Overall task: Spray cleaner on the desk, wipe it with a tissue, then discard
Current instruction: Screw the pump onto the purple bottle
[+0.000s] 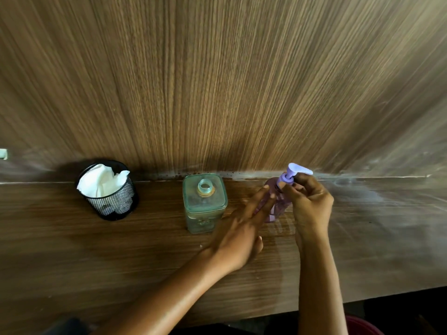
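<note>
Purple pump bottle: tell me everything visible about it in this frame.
The purple bottle is translucent plastic, standing upright on the wooden desk near the back wall, right of a capless green jar. Its lighter purple pump head sits on top, spout pointing right. The right hand has its grip on the pump's neck, fingers around the collar. The left hand lays two extended fingers against the bottle's side. The fill level cannot be told.

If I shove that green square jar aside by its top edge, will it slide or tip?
The green jar looks taller than wide, so a push at the top could well tip it; pushing low seems safer. Its flat square base should not roll. It seems open at the neck and nearly empty, so probably light; if it is glass, which I cannot tell, a fall might break it.
</note>
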Tool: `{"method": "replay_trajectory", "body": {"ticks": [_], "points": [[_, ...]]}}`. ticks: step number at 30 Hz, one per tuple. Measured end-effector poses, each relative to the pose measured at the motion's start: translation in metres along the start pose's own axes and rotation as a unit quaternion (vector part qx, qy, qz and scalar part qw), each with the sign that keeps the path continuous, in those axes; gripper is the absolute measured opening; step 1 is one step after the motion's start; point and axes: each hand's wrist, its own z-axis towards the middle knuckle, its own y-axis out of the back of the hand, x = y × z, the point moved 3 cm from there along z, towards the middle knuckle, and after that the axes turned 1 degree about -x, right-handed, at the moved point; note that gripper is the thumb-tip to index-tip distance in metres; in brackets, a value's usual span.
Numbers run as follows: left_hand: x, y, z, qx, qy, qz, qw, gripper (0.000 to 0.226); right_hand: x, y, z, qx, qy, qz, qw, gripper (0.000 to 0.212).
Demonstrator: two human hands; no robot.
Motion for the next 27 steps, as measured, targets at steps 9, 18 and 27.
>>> {"method": "replay_trajectory", "body": {"ticks": [9,18,27], "points": [[-0.004,0.003,-0.001,-0.004,0.012,0.023,1.000,0.092,-0.005,-0.003,-0.001,0.019,-0.003,0.052,0.998,0.044],[-0.004,0.000,-0.003,-0.015,0.012,0.016,1.000,0.094,-0.003,0.008,-0.001,0.056,0.002,0.050,0.997,0.019],[-0.002,-0.003,-0.003,-0.029,0.000,0.000,1.000,0.095,-0.001,0.000,0.000,-0.001,0.051,-0.033,0.998,0.032]]}}
